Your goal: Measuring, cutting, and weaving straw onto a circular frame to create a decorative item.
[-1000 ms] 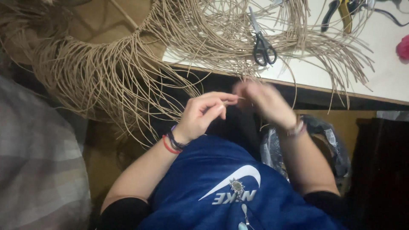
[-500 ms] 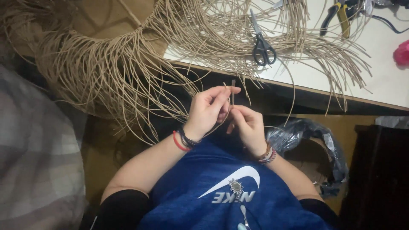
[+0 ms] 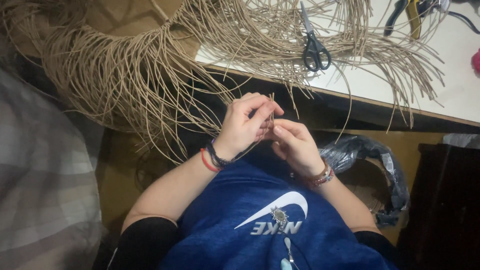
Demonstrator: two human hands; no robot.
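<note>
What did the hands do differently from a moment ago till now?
The right hand, which was lifted and blurred out to the side, came down and in to meet the left hand. Both now pinch the same thin tan cord strands close together, fingertips touching. The black-handled scissors on the white table and the big bundle of tan cords stayed put.

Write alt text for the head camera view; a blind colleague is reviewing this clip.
A person's left hand and right hand meet in front of their chest, pinching thin tan cords between the fingers. More cords spill in a big bundle off a white table, where scissors lie.
</note>
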